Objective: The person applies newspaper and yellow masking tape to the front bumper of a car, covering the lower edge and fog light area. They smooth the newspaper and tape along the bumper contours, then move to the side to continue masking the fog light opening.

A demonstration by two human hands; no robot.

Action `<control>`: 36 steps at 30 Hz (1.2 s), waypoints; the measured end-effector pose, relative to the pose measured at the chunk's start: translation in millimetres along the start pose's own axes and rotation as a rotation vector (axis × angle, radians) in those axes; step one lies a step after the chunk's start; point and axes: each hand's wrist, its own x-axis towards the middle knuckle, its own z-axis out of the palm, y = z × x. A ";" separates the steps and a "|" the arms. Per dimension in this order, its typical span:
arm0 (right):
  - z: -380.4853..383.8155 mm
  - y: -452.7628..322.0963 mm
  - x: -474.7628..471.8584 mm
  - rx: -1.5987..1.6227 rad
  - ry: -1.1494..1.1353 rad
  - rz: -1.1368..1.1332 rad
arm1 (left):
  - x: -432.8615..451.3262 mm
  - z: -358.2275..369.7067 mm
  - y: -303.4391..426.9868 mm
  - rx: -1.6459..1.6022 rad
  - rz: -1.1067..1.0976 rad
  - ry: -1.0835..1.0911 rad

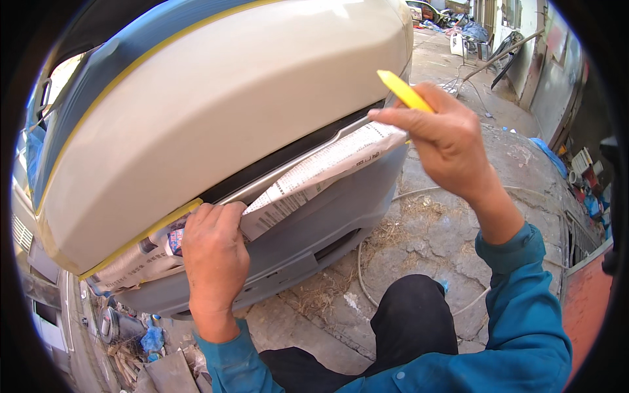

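My left hand (214,263) has its fingers curled over the top edge of a newspaper sheet (290,201), at the gap above a grey vehicle bumper (295,250). Yellow masking tape (142,240) fixes the newspaper along the panel's lower edge, left of that hand. Rightward the paper's upper edge hangs loose, and a black strip (275,159) and a pale metal edge show behind it. Raised near the panel's right end, my right hand (449,140) grips a flat yellow tool (403,91) with a slanted tip; its exact kind is unclear.
The cream-coloured body panel (236,98) is bordered above by yellow tape and blue masking film (147,37). A hose (361,267) loops over cracked concrete (432,231). A metal can (120,324) and scraps lie lower left. More clutter (587,177) lines the right wall.
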 end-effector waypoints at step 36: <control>23.0 98.5 -21.2 0.012 -0.355 0.208 | -7.7 -15.5 -21.8 -0.068 -0.138 0.043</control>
